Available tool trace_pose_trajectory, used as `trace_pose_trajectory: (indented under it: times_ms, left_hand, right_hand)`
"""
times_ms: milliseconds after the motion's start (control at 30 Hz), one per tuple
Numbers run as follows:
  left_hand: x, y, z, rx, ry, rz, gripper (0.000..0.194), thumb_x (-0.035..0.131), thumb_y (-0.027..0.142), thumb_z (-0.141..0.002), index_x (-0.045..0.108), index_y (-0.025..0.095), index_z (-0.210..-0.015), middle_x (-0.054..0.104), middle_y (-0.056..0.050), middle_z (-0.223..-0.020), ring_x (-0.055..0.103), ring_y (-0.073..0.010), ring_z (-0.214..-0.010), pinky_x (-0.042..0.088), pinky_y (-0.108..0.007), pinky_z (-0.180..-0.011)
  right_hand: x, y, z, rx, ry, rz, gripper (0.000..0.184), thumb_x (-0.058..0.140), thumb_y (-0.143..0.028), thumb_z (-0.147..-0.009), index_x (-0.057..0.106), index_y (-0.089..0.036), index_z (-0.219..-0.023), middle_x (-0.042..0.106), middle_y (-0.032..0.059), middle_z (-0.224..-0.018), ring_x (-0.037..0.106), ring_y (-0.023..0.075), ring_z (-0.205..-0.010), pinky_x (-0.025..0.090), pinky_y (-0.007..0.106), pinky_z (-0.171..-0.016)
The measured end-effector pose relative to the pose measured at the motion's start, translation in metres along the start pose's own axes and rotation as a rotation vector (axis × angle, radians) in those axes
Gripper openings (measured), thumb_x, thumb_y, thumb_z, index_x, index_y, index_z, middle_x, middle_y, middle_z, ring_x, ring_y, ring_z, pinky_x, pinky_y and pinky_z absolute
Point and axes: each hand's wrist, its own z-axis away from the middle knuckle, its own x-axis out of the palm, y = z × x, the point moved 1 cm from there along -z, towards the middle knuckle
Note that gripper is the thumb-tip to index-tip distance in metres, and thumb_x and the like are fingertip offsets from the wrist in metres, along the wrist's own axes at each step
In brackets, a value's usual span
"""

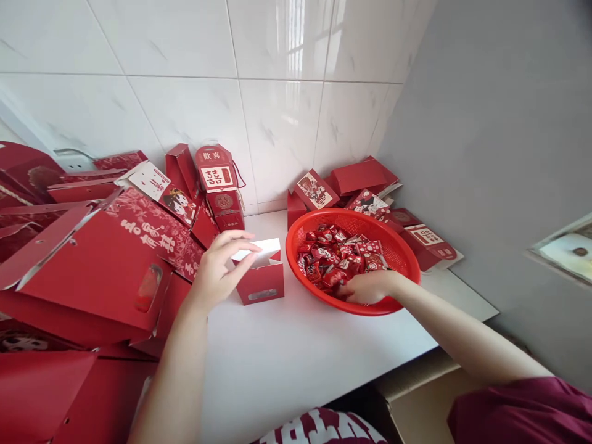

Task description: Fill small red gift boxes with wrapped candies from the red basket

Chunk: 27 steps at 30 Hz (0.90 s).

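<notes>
My left hand (221, 269) is at the left side of a small red paper box (259, 283), thumb and fingers apart near its rim. The box stands upright on the white table with its top open, showing a white inside; a cut-out window is in its front. My right hand (369, 287) reaches into a round red plastic basket (407, 262). Red-wrapped candies (330, 256) lie heaped in the basket. My right fingertips are down among the candies and partly hidden, so I cannot tell what they grip.
Several large red gift boxes (92, 265) pile up on the left. A red box with white lettering (221, 185) stands at the wall. More red boxes (358, 179) lie behind the basket. A cardboard box (430, 407) is below the front edge of the table (259, 364).
</notes>
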Motion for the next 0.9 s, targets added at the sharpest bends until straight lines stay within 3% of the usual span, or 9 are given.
trace_pose_trajectory:
  times_ms: [100,200,333,533,700,833,900]
  left_hand:
    - [0.009,-0.031,-0.008,-0.107,-0.121,-0.157,0.022,0.051,0.034,-0.091,0.069,0.025,-0.099,0.057,-0.004,-0.125,0.051,-0.0243,-0.12,0.048,-0.033,-0.09]
    - [0.012,-0.046,-0.004,-0.266,-0.299,-0.086,0.032,0.047,0.038,-0.092,0.06,0.029,-0.12,0.055,-0.002,-0.132,0.053,-0.0233,-0.119,0.048,-0.033,-0.092]
    - [0.013,-0.052,0.002,-0.42,-0.402,-0.027,0.041,0.043,0.042,-0.093,0.049,0.033,-0.132,0.051,0.002,-0.139,0.053,-0.0225,-0.121,0.044,-0.033,-0.099]
    - [0.022,-0.061,0.002,-0.4,-0.37,-0.122,0.045,0.035,0.031,-0.092,0.046,0.025,-0.135,0.05,-0.006,-0.138,0.049,-0.0248,-0.125,0.04,-0.039,-0.105]
    - [0.023,-0.062,0.002,-0.408,-0.376,-0.113,0.044,0.034,0.03,-0.092,0.045,0.026,-0.135,0.05,-0.007,-0.136,0.049,-0.0251,-0.124,0.041,-0.041,-0.104]
    - [0.025,-0.063,0.003,-0.412,-0.367,-0.082,0.043,0.033,0.028,-0.092,0.045,0.027,-0.134,0.049,-0.006,-0.135,0.047,-0.024,-0.125,0.039,-0.041,-0.106]
    - [0.025,-0.063,0.003,-0.425,-0.371,-0.088,0.043,0.033,0.028,-0.092,0.044,0.027,-0.134,0.048,-0.006,-0.135,0.047,-0.024,-0.125,0.038,-0.041,-0.106]
  right_hand:
    - [-0.001,0.013,0.002,0.068,0.086,-0.076,0.063,0.039,-0.037,-0.091,0.031,-0.019,-0.151,0.049,0.0128,-0.142,0.054,0.033,-0.121,0.045,0.042,-0.097]
    - [-0.008,0.025,0.0,0.09,0.239,-0.105,0.063,0.033,-0.027,-0.092,0.024,-0.011,-0.152,0.029,0.0122,-0.155,0.037,0.0287,-0.138,0.034,0.038,-0.111]
    - [-0.017,0.034,-0.015,0.1,0.208,-0.046,0.058,0.034,-0.021,-0.092,0.034,-0.013,-0.149,0.044,0.0137,-0.146,0.048,0.0286,-0.13,0.039,0.038,-0.106]
    - [-0.015,0.029,-0.04,0.124,0.252,0.025,0.047,0.035,-0.01,-0.089,0.052,-0.014,-0.134,0.06,0.0162,-0.128,0.06,0.0281,-0.113,0.045,0.034,-0.091]
    - [-0.024,0.016,-0.031,0.181,0.284,0.075,0.033,0.034,-0.013,-0.092,0.063,-0.009,-0.106,0.067,0.0212,-0.103,0.065,0.0306,-0.094,0.045,0.036,-0.079]
    - [-0.039,-0.003,-0.028,0.045,0.146,0.027,0.026,0.042,-0.018,-0.092,0.067,-0.015,-0.1,0.069,0.0121,-0.103,0.065,0.0236,-0.095,0.045,0.029,-0.082]
    - [-0.042,-0.008,-0.037,0.019,0.044,-0.012,0.023,0.047,-0.018,-0.09,0.067,-0.016,-0.101,0.071,0.009,-0.098,0.066,0.0199,-0.086,0.047,0.026,-0.077]
